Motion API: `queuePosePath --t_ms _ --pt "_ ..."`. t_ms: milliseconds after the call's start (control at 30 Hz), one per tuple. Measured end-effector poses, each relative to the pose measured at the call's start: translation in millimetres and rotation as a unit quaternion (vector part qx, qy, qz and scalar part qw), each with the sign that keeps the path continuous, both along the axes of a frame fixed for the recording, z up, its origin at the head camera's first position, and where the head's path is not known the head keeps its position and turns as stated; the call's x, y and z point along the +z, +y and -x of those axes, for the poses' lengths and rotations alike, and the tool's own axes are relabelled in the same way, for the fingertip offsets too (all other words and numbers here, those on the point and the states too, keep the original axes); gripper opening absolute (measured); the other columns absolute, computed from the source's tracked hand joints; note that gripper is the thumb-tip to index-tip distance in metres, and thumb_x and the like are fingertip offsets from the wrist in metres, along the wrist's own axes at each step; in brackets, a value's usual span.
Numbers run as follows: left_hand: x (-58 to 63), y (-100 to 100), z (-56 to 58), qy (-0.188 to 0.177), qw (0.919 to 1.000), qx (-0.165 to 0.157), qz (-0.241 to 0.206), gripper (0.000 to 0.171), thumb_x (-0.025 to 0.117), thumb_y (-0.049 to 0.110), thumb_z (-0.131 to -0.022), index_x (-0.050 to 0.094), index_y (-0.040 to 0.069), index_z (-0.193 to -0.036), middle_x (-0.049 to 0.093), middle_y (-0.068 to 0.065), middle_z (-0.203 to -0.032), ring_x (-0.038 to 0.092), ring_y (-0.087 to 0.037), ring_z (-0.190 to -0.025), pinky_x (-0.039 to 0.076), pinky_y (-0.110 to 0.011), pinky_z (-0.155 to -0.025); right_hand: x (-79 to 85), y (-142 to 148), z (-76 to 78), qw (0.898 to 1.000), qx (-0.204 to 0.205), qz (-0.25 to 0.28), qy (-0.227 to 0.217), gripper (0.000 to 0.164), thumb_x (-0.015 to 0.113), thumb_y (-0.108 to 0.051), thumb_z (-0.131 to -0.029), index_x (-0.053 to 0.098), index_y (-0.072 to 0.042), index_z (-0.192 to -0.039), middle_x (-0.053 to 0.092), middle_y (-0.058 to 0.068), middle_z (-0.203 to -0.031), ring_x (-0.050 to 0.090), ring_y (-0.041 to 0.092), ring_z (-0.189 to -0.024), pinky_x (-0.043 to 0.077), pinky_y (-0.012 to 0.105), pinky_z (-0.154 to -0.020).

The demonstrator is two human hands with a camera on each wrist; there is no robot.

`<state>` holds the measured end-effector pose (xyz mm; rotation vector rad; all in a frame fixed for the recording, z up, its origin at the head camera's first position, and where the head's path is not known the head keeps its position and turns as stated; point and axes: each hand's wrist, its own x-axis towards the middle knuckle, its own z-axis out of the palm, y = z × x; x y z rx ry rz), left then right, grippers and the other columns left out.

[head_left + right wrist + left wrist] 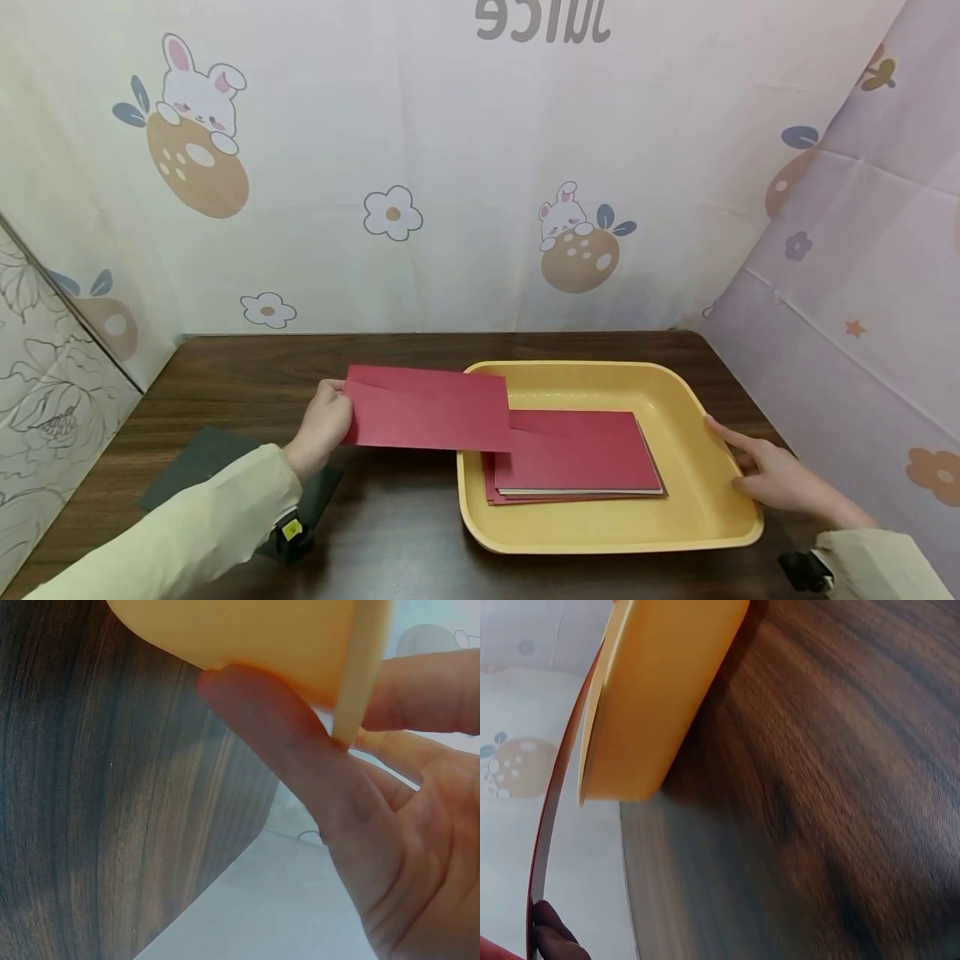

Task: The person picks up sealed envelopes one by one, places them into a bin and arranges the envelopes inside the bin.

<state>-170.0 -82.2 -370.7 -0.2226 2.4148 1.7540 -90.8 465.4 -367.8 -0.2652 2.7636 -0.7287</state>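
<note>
My left hand (322,421) pinches the left end of a red envelope (427,408), fingertips and thumb on either face. A faint slanting fold line runs across its upper part. Its right end overlaps the left rim of a yellow tray (697,523) and a stack of red envelopes (573,454) lying in it. Seen from the left wrist, the held envelope (553,787) is thin and slightly bowed, beside the tray's outer wall (656,690). At the tray's right side, my right hand (783,475) holds the rim, with the thumb (262,712) against the outer wall below it.
Dark green envelopes or sheets (198,462) lie on the brown wood-grain table (397,517) at the left, partly hidden under my left forearm. Patterned cloth (465,275) hangs behind the table's back edge, and more cloth (862,275) borders the right side.
</note>
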Motion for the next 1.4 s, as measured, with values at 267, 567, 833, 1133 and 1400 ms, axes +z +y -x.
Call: queuePosePath --t_ms 267,567,833,1133,1400 --pt "0.6 12 -7.2 -0.011 0.9996 -0.019 -0.018 0.034 0.028 0.005 -0.093 0.033 -0.009 -0.124 0.051 -0.021 -0.106 0.056 -0.02 -0.079 0.047 -0.028 -0.062 -0.3 0 -0.5 1.0 -0.005 -0.004 -0.002 0.089 0.061 -0.001 -0.078 0.01 -0.003 -0.151 0.069 0.023 -0.1 0.059 -0.004 -0.077 0.048 0.022 -0.06" --pt "0.9 23 -10.8 -0.005 0.9981 -0.058 -0.022 0.031 0.034 0.004 -0.094 0.036 -0.01 -0.121 0.054 -0.022 -0.106 0.059 -0.023 -0.083 0.049 -0.03 -0.065 -1.2 0 -1.4 1.0 -0.002 0.0 -0.001 0.089 0.06 0.001 -0.078 0.01 -0.002 -0.151 0.068 0.026 -0.102 0.059 -0.005 -0.078 0.047 0.022 -0.059" --pt "2.3 36 -10.0 0.001 0.9976 -0.064 -0.025 0.029 0.038 0.004 -0.093 0.039 -0.009 -0.119 0.057 -0.021 -0.103 0.059 -0.021 -0.08 0.048 -0.028 -0.065 -2.3 1 -0.4 1.0 0.002 0.006 0.0 0.088 0.06 0.001 -0.078 0.009 -0.001 -0.151 0.069 0.024 -0.1 0.059 -0.004 -0.076 0.047 0.022 -0.059" --pt "4.8 50 -8.8 0.003 0.9964 -0.079 -0.032 0.026 0.039 0.004 -0.094 0.042 -0.008 -0.116 0.056 -0.02 -0.102 0.059 -0.023 -0.082 0.047 -0.028 -0.067 -3.1 2 1.1 1.0 0.007 0.017 -0.002 0.088 0.059 0.002 -0.079 0.008 0.002 -0.15 0.068 0.026 -0.1 0.059 -0.003 -0.073 0.047 0.022 -0.058" --pt "4.3 64 -9.9 -0.007 0.9958 -0.083 -0.038 0.024 0.041 0.004 -0.094 0.043 -0.006 -0.115 0.057 -0.019 -0.102 0.059 -0.023 -0.085 0.047 -0.03 -0.072 -4.5 2 1.3 1.0 0.012 0.019 0.005 0.087 0.059 0.003 -0.078 0.009 0.006 -0.149 0.069 0.025 -0.098 0.058 -0.003 -0.072 0.047 0.022 -0.057"
